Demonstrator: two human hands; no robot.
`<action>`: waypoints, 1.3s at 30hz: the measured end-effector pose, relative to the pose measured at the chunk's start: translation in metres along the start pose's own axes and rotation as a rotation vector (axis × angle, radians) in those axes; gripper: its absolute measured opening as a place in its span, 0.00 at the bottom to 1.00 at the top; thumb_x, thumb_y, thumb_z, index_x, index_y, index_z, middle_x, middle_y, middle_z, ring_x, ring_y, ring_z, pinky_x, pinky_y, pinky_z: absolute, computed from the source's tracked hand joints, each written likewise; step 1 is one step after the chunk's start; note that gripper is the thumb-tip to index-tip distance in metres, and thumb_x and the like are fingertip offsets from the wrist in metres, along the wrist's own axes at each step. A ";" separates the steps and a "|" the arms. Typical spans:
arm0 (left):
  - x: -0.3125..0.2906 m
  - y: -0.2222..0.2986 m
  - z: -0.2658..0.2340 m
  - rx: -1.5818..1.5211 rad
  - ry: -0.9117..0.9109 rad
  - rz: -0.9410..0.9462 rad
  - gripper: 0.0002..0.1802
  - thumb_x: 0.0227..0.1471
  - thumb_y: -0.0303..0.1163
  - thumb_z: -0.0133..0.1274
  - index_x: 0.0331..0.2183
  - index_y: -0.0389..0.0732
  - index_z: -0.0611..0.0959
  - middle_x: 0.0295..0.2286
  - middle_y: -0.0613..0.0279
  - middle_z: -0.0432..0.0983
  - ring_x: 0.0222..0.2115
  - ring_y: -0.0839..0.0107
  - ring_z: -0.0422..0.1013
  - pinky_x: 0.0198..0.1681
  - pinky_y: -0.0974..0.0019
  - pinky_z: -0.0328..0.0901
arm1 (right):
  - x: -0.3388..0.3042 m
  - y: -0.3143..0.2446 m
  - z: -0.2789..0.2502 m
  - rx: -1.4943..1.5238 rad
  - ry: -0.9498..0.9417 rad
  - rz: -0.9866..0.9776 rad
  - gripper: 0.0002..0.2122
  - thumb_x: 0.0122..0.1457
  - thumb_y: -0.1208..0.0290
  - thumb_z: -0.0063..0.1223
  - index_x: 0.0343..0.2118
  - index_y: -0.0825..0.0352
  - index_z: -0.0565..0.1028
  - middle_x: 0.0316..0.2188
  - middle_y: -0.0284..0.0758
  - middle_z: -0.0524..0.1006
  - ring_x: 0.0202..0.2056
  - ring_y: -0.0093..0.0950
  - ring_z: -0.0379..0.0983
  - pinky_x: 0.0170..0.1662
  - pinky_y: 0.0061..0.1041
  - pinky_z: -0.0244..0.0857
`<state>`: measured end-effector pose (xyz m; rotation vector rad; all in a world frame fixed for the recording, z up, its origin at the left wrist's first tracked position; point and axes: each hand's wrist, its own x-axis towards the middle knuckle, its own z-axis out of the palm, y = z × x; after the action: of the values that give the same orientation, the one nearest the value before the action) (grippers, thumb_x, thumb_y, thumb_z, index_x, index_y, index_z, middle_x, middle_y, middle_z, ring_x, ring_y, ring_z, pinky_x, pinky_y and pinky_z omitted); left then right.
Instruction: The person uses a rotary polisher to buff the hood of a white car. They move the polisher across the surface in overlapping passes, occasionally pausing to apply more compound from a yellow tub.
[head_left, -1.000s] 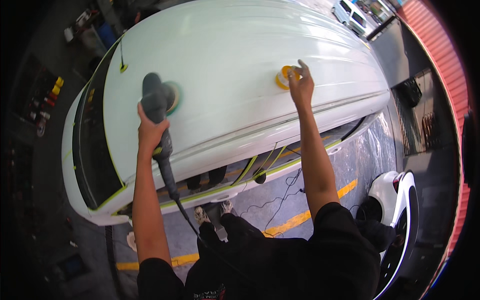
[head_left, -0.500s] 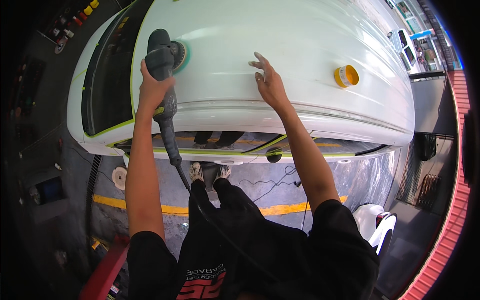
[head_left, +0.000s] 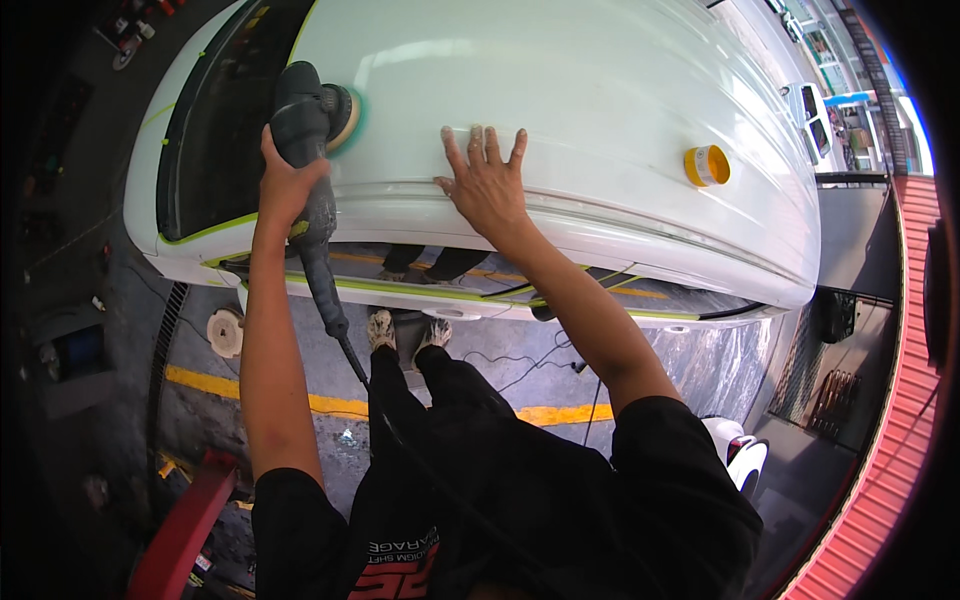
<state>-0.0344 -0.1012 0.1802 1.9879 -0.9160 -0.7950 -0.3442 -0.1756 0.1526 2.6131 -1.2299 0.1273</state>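
My left hand [head_left: 288, 185] is closed round the body of a black car polisher [head_left: 318, 215], near its head. The polisher's round pad [head_left: 345, 117], with a green-blue edge, is tilted at the white car roof [head_left: 580, 110]; whether it touches I cannot tell. My right hand [head_left: 488, 185] is spread over the near side of the roof, palm down, fingers apart and whitish at the tips. It holds nothing. A yellow tub [head_left: 706, 166] sits on the roof to the right of that hand.
Yellow-green masking tape [head_left: 210, 229] edges the dark windshield [head_left: 220, 130] and side windows. The polisher's cord [head_left: 385, 415] hangs down past my body. Cables [head_left: 520, 370] lie on the grey floor, which bears a yellow line [head_left: 560, 414]. A red post [head_left: 185, 530] stands at lower left.
My right hand has moved left and nearer to me, its fingers now spread. The polisher and my left hand have shifted slightly left in the view, as the view itself shifted.
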 end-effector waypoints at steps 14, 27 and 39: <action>-0.008 0.002 -0.013 0.012 -0.073 0.050 0.69 0.38 0.38 0.70 0.74 0.42 0.48 0.56 0.38 0.75 0.54 0.49 0.76 0.58 0.57 0.69 | -0.007 0.059 -0.037 -0.049 -0.271 0.294 0.32 0.70 0.48 0.52 0.73 0.57 0.63 0.53 0.49 0.81 0.60 0.45 0.73 0.67 0.77 0.39; -0.012 0.069 0.016 0.208 -0.337 0.307 0.65 0.44 0.31 0.64 0.75 0.49 0.45 0.47 0.39 0.82 0.44 0.45 0.81 0.51 0.54 0.73 | -0.094 0.181 0.028 0.105 0.223 0.750 0.37 0.72 0.43 0.47 0.77 0.55 0.52 0.73 0.53 0.58 0.71 0.51 0.57 0.72 0.64 0.45; -0.002 0.155 0.113 0.474 -0.584 0.555 0.66 0.42 0.32 0.65 0.75 0.57 0.45 0.46 0.36 0.82 0.44 0.40 0.82 0.50 0.50 0.74 | -0.118 0.191 0.038 0.069 0.544 0.768 0.37 0.73 0.44 0.46 0.76 0.63 0.53 0.70 0.56 0.60 0.69 0.52 0.58 0.70 0.50 0.54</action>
<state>-0.1729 -0.2102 0.2557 1.7342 -2.0478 -0.8940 -0.5674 -0.2140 0.1297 1.7989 -1.9075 0.9459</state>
